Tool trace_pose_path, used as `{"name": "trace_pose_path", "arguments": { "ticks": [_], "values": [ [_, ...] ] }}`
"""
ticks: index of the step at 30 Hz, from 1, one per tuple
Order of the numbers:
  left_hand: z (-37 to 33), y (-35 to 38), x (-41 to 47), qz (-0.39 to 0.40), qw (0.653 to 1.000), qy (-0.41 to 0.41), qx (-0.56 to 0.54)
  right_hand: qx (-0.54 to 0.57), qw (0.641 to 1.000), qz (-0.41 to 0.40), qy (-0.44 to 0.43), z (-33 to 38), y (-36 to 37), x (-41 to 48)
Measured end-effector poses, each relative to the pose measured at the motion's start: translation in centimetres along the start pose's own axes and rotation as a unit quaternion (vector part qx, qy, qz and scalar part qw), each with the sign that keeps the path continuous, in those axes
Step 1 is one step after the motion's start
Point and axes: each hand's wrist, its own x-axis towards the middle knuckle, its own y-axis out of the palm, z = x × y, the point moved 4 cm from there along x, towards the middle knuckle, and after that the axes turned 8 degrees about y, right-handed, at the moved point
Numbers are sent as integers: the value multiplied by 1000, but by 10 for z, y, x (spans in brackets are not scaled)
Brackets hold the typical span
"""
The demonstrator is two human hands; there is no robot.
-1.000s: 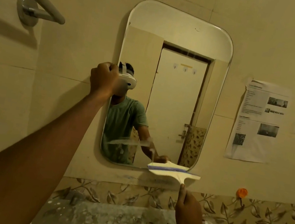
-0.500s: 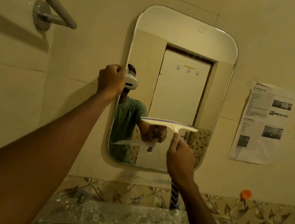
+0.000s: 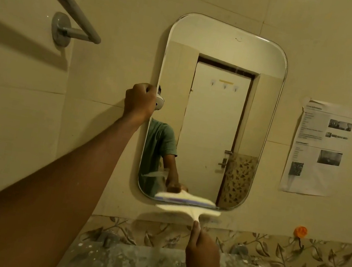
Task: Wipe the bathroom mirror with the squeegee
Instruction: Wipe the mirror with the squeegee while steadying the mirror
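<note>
A rounded rectangular mirror (image 3: pixel 219 108) hangs on the beige tiled wall. My left hand (image 3: pixel 139 100) is closed on the mirror's left edge at mid height. My right hand (image 3: pixel 202 247) grips the handle of a white squeegee (image 3: pixel 187 210) from below. The squeegee's wide blade sits just at the mirror's bottom edge, right of centre, and its reflection shows in the glass above it. The mirror also reflects a person in a green shirt and a white door.
A metal towel rail (image 3: pixel 63 5) sticks out at upper left. A speckled glass shelf (image 3: pixel 149 261) runs below the mirror. Printed sheets (image 3: pixel 317 147) are taped to the wall on the right, and an orange hook (image 3: pixel 300 231) sits below them.
The squeegee went from the mirror's bottom up to mid height, then came back down to the bottom edge. My left hand stayed on the left edge.
</note>
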Motion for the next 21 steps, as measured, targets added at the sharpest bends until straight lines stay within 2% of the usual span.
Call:
{"name": "trace_pose_path", "arguments": {
  "ticks": [4, 8, 12, 16, 21],
  "values": [
    [0, 0, 1, 2, 1000, 3, -5, 73, 991, -48, -105, 70, -35, 8],
    [0, 0, 3, 9, 1000, 3, -8, 23, 992, -50, -112, 104, -28, 21],
    [1, 2, 4, 20, 1000, -3, -20, 24, 995, -43, -89, 80, 4, 3],
    [0, 0, 3, 24, 1000, -6, -17, -29, 997, -16, -64, 46, 28, -16],
    [-3, -3, 0, 24, 999, -8, -19, -81, 996, 16, -46, 29, 12, -14]
  ]
}}
